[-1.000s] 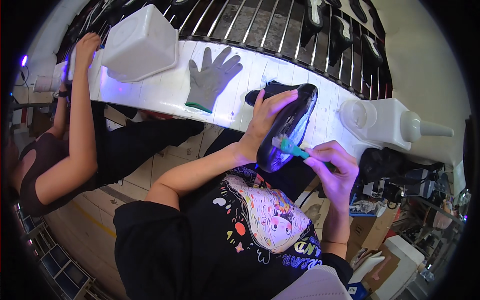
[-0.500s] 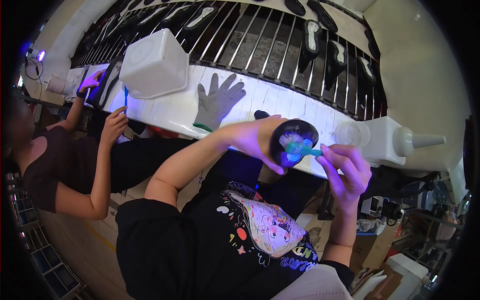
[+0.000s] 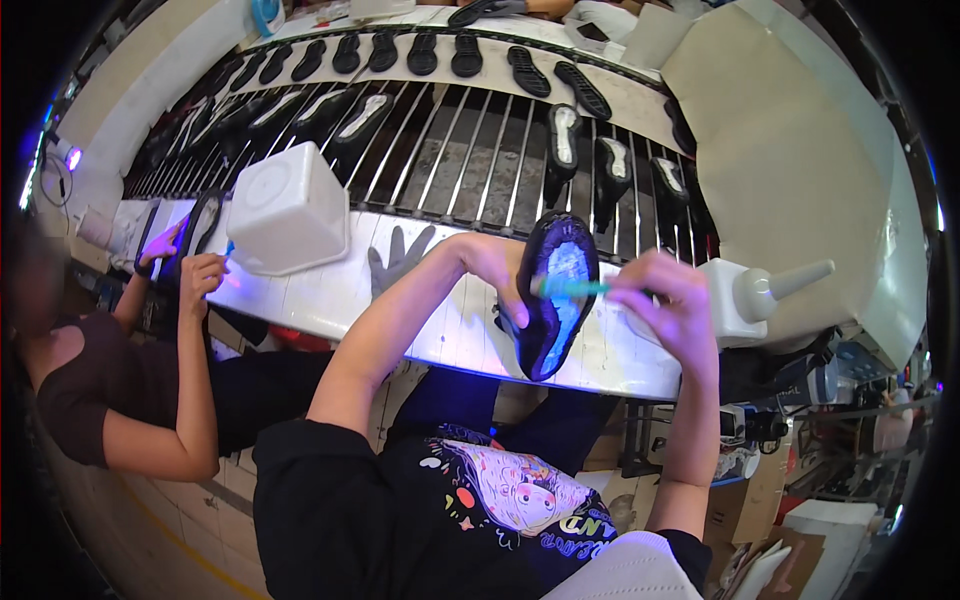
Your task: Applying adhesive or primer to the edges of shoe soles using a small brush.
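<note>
My left hand (image 3: 497, 272) is closed around the side of a black shoe (image 3: 566, 335), which it holds up over the white bench with the underside facing me. The shoe's long middle area looks whitish and glows blue under the light. A green brush (image 3: 590, 288) is pinched in my right hand (image 3: 668, 300), a little blurred by motion. Its head lies across the shoe's underside, near the left edge. Behind my left forearm, a grey glove (image 3: 398, 262) rests on the bench, partly hidden.
A white square container (image 3: 290, 210) stands left, a white nozzle bottle (image 3: 738, 298) right. Beyond the bench, metal rods (image 3: 440, 165) carry several black shoes; black soles (image 3: 466, 55) lie on a pale strip behind. At left, a co-worker's hand (image 3: 203, 280) holds a blue brush by another shoe.
The shoe has turned from end-on to showing its whole underside lengthwise. My brush has moved along with it. The view has shifted, bringing the row of soles into sight.
</note>
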{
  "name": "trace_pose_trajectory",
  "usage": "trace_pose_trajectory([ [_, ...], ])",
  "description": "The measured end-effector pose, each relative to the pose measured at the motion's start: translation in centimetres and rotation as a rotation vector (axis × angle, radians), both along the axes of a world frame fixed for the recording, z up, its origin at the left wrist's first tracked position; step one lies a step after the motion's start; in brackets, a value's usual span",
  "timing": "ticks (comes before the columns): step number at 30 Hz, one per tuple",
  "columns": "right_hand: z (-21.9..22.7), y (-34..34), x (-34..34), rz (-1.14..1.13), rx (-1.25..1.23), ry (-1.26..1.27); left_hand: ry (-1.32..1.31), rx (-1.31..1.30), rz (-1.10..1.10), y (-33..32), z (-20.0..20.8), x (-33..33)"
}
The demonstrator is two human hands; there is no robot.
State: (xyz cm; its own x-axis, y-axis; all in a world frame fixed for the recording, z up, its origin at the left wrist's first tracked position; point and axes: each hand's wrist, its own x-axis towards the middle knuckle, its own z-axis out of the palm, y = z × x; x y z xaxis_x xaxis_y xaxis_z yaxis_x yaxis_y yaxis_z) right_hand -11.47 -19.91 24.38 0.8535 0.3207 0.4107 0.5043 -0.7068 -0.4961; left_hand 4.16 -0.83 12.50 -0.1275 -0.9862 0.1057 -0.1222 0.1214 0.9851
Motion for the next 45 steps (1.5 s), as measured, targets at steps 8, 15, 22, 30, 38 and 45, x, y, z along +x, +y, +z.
trace_pose_trajectory([
  [8,-7.2,-3.2,1.0,-0.121,0.438,0.143,0.129,0.172,0.114,0.7,-1.6,0.1],
  [15,-11.1,-6.7,-4.9,-0.605,0.703,0.300,0.591,0.000,0.854,2.7,-10.2,-0.1],
  [22,-11.9,-8.0,-7.0,-1.145,-0.288,0.270,1.224,-0.204,0.794,1.9,-10.9,-4.4],
  [30,-13.4,-9.9,-6.3,-1.148,-0.363,0.396,1.367,-0.165,0.876,2.8,-11.3,-7.8],
  [38,-18.9,-13.5,-8.3,-0.790,1.280,0.600,1.416,-0.190,0.849,3.2,-12.1,-8.4],
  [45,-13.4,-9.0,-4.0,-0.441,1.479,0.542,1.108,-0.051,0.962,0.8,-5.0,-11.1],
])
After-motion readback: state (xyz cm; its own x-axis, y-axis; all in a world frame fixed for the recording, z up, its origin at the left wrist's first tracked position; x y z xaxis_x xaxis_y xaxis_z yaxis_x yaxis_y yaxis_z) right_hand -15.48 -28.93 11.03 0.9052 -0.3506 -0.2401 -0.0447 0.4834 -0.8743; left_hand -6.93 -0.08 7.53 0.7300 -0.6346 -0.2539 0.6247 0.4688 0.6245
